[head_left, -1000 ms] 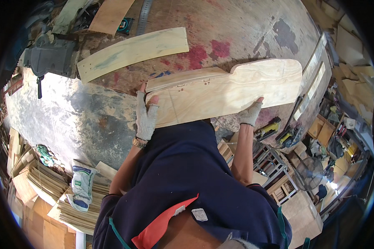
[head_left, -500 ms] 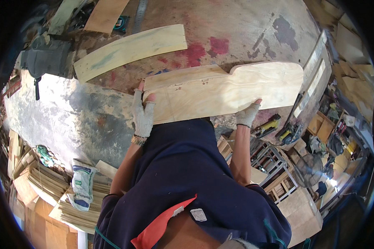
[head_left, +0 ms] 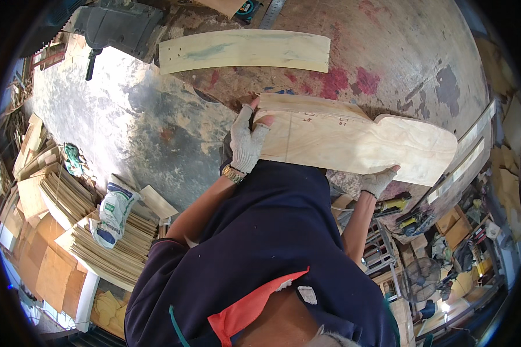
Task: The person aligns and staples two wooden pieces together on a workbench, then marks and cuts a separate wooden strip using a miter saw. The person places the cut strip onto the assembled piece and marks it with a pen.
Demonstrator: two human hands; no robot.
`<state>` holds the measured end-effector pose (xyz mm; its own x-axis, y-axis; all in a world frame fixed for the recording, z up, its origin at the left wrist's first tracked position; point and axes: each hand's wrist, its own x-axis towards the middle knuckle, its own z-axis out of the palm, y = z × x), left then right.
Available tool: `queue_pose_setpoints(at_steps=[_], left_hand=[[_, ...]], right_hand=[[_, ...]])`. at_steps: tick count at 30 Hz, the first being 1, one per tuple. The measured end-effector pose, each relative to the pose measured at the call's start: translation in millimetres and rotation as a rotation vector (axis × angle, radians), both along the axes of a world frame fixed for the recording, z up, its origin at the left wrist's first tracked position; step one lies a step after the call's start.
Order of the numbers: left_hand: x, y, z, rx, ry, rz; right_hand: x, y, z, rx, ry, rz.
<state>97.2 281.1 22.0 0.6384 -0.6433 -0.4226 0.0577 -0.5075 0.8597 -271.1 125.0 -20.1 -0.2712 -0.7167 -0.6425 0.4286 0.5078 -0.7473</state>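
Holding wooden panel (head_left: 353, 141) | left hand (head_left: 247, 144): fingers clasping left end | right hand (head_left: 379, 182): fingers clasping lower edge

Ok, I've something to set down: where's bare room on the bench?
Bare: the stained benchtop beyond the wooden panel, right of the pale curved strip; a narrower band between both. Crowded: beyond the strip (tape measure, ruler) and off the panel's right end (long flat pieces).

Counted 2 hands (head_left: 248, 143), 2 gloves (head_left: 378, 181), 1 watch (head_left: 233, 174), 1 curved strip (head_left: 243, 51), 1 ruler (head_left: 272, 14), 1 tape measure (head_left: 247, 10), 1 sack (head_left: 116, 209), 1 fan (head_left: 421, 274).
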Motion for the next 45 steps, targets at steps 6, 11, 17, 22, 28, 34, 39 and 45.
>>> queue_pose_setpoints(at_steps=[6, 11, 17, 22, 28, 34, 39, 45], left_hand=[[-3.3, -5.3, 5.0, 0.056, -0.213, 0.061], [-5.6, -3.5, 4.9, 0.098, -0.119, 0.091], [-6.9, -5.9, 4.1, 0.046, -0.185, 0.082], [-9.1, -8.1, 10.6, 0.139, -0.245, 0.128], [-6.1, -8.1, 13.0, 0.164, -0.319, 0.071], [-4.3, -7.9, 14.4, 0.218, -0.302, 0.043], [-5.9, -9.1, 10.9, 0.103, -0.313, 0.080], [-2.3, -6.7, 15.6, 0.151, -0.251, 0.097]], right_hand=[[5.2, 2.1, 4.5, 0.014, -0.096, 0.027], [8.0, 0.8, 1.7, -0.004, -0.058, -0.036], [10.1, 0.9, 1.3, -0.036, 0.000, -0.042], [10.2, 0.6, 1.3, -0.045, -0.019, -0.057], [8.7, 1.4, 1.6, -0.037, -0.013, -0.065], [5.4, 2.5, 1.6, -0.068, -0.012, -0.038], [7.0, 3.5, 7.4, -0.040, -0.010, -0.043], [11.5, 4.8, 11.5, 0.025, -0.062, -0.012]])
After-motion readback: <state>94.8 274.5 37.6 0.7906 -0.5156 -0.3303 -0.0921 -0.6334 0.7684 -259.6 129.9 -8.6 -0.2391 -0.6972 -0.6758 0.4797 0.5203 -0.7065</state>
